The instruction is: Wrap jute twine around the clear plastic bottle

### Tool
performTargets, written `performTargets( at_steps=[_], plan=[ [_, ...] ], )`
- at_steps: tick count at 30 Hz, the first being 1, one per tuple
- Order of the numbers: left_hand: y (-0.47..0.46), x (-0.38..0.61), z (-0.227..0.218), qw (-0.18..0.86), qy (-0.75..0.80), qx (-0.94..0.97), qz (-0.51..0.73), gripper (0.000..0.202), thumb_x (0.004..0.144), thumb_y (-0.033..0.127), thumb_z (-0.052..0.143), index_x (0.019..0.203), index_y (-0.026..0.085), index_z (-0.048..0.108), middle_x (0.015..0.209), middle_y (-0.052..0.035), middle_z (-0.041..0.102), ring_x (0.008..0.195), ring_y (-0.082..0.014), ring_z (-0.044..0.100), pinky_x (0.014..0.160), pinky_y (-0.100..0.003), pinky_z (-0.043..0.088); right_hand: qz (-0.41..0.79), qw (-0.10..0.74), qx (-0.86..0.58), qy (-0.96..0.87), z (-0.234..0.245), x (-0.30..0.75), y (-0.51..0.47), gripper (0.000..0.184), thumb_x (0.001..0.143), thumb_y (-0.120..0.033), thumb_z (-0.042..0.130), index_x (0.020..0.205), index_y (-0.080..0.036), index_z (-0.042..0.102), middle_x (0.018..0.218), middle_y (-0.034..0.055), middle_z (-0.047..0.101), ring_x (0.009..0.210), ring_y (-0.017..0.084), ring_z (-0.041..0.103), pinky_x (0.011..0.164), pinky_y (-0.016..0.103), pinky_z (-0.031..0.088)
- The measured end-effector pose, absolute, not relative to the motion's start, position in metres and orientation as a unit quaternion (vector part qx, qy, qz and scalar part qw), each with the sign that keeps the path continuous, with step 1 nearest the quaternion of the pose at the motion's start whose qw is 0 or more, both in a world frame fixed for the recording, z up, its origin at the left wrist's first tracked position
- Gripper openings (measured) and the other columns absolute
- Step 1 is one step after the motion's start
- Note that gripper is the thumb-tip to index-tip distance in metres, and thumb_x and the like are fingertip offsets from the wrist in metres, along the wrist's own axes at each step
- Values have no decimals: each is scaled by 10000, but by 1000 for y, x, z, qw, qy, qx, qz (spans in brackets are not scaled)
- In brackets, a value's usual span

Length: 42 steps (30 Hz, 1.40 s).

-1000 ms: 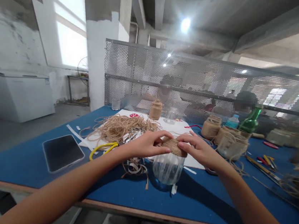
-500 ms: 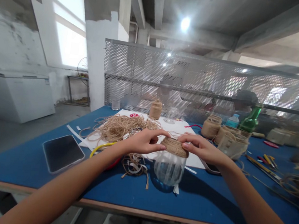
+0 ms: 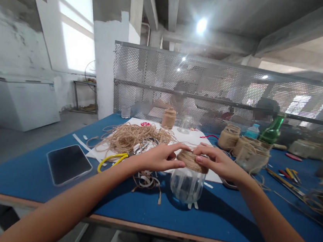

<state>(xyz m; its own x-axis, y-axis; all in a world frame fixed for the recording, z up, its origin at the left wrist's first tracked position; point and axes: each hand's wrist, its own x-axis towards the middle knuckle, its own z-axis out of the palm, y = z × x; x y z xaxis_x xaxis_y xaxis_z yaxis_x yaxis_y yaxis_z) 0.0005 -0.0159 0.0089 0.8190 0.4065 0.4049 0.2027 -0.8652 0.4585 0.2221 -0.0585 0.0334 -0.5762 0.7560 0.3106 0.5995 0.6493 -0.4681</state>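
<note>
In front of me a clear glass jar [image 3: 186,186] stands on the blue table, slightly tilted. Jute twine [image 3: 193,162] is wound around its upper part, and pale strips run down the glass with loose ends at the base. My left hand [image 3: 169,155] grips the wound neck from the left, thumb at the front and fingers over the top edge. From the right, my right hand [image 3: 214,161] presses thumb and fingertips on the twine near the rim. A heap of loose jute twine [image 3: 130,137] lies behind my left hand, beside yellow-handled scissors [image 3: 110,160].
At left lies a dark tablet-like device [image 3: 69,165]. Twine-wrapped jars [image 3: 229,137], a green bottle [image 3: 271,129] and yellow-handled tools [image 3: 291,174] occupy the right side. A perforated metal screen [image 3: 155,70] borders the far edge, with people behind it.
The jar has shifted slightly right and turned, so two strip ends now show at its base. Both hands stay on the twine; my left forearm has shifted, revealing more of the scissors.
</note>
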Motion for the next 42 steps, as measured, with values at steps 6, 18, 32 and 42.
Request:
performTargets(
  at_steps=[6, 18, 32, 42],
  plan=[
    [-10, -4, 12, 193, 177, 935, 239, 441, 844, 370, 502, 1234, 175, 435, 475, 95, 311, 449, -76, 310, 483, -186, 250, 219, 249, -364, -870, 31, 231, -52, 293, 870, -401, 426, 743, -160, 534, 720, 17, 539, 698, 129, 495, 669, 264, 395],
    [-10, -3, 11, 221, 188, 928, 231, 441, 833, 338, 514, 1232, 170, 430, 485, 92, 336, 453, -73, 319, 472, -176, 260, 122, 242, -381, -884, 32, 226, -53, 355, 891, -426, 347, 746, -161, 535, 726, 18, 552, 724, 147, 499, 777, 319, 368],
    [-10, -3, 11, 229, 168, 932, 226, 480, 818, 384, 541, 1246, 189, 443, 482, 97, 302, 462, -68, 300, 479, -171, 255, 116, 242, -393, -879, 35, 220, -63, 300, 885, -363, 390, 694, -177, 527, 667, 1, 545, 715, 144, 479, 787, 319, 351],
    [-7, -3, 7, 253, 180, 925, 219, 472, 827, 384, 519, 1253, 207, 420, 487, 92, 303, 452, -74, 296, 453, -171, 242, 213, 223, -374, -875, 36, 237, -57, 286, 866, -407, 423, 803, -165, 562, 762, 19, 551, 688, 125, 494, 695, 280, 393]
  ],
)
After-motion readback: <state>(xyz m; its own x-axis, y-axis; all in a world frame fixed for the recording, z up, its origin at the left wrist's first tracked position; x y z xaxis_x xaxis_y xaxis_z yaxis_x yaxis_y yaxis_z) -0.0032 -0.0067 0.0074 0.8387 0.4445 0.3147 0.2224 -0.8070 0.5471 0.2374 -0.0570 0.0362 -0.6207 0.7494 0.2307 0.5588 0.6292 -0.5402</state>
